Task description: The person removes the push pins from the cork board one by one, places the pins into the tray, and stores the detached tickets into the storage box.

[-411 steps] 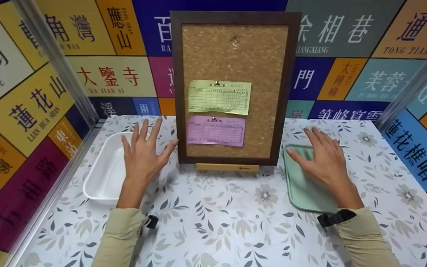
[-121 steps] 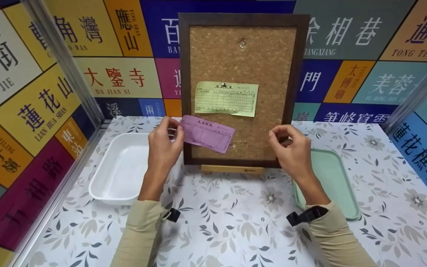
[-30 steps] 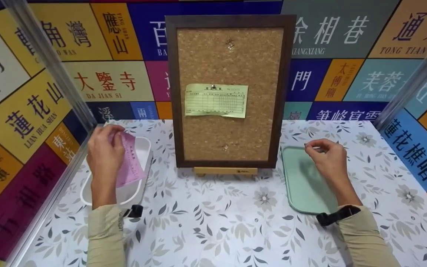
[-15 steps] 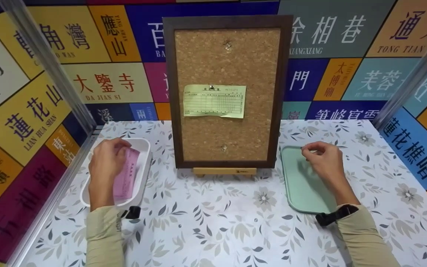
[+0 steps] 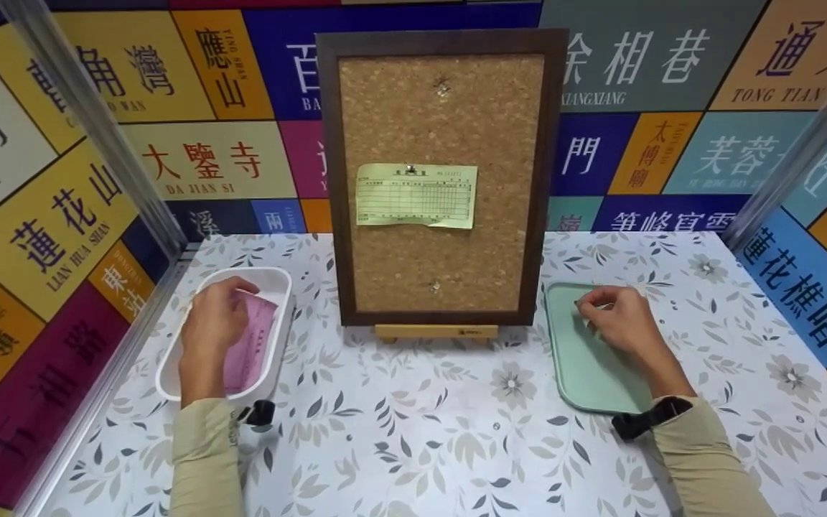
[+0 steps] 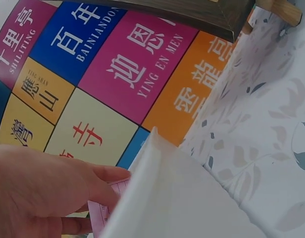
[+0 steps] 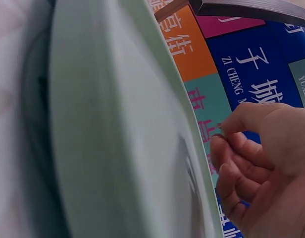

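Note:
Over the white tray (image 5: 281, 287), my left hand (image 5: 209, 330) holds a pink receipt slip (image 5: 252, 345), which lies down inside the tray. In the left wrist view the tray's wall (image 6: 177, 193) covers most of the slip (image 6: 99, 218). My right hand (image 5: 625, 319) is above the green tray (image 5: 586, 373), thumb and forefinger pinched together. A tiny dark pushpin tip (image 5: 577, 304) shows at those fingertips; the rest is hidden. A green receipt slip (image 5: 413, 201) hangs on the framed corkboard (image 5: 485, 266) by a metallic pushpin (image 5: 410, 169).
The corkboard stands on a small wooden easel (image 5: 435, 332) between the two trays. Small shiny spots show on the cork, high (image 5: 442, 87) and low (image 5: 434, 286). A floral cloth (image 5: 421, 431) covers the table; panels with printed characters wall it in.
The pink slip, earlier pinned under the green one, came off the board and moved left into the white tray. My right hand moved from the board to the green tray and has lowered slightly.

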Motion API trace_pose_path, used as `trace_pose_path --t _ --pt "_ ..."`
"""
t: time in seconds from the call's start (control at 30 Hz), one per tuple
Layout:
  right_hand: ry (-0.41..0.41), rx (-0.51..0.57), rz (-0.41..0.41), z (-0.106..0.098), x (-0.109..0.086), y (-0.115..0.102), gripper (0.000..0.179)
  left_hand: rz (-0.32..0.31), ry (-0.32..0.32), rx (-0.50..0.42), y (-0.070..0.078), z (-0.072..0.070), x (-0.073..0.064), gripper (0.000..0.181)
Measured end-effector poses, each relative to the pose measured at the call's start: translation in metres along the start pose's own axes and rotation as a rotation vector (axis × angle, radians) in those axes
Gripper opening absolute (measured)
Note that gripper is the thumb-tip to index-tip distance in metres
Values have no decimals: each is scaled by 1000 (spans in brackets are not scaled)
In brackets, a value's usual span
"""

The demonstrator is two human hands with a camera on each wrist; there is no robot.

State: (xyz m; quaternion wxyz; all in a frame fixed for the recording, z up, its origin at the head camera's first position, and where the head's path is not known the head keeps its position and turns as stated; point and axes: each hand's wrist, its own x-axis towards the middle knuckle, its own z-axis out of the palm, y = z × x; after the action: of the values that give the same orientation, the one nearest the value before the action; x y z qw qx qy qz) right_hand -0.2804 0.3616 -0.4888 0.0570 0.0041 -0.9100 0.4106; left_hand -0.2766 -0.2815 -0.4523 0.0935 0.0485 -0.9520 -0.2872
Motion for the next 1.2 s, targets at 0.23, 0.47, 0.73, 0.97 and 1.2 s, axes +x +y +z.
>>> trace_pose_path --t 0.23,0.47,0.73,0.97,1.2 --pt "-32 -27 -24 3 0 7 17 -37 -45 25 -2 5 0 45" --pt "-18 -54 -22 3 -3 9 15 -60 -101 35 -3 7 -1 48" --pt "-8 -89 -24 3 -3 9 16 -83 -98 58 -5 8 -1 44" --pt "-11 -125 24 2 -3 9 18 -128 -57 46 -6 8 0 43" --pt "-6 -145 39 0 -3 11 18 -154 3 15 -5 9 0 38"
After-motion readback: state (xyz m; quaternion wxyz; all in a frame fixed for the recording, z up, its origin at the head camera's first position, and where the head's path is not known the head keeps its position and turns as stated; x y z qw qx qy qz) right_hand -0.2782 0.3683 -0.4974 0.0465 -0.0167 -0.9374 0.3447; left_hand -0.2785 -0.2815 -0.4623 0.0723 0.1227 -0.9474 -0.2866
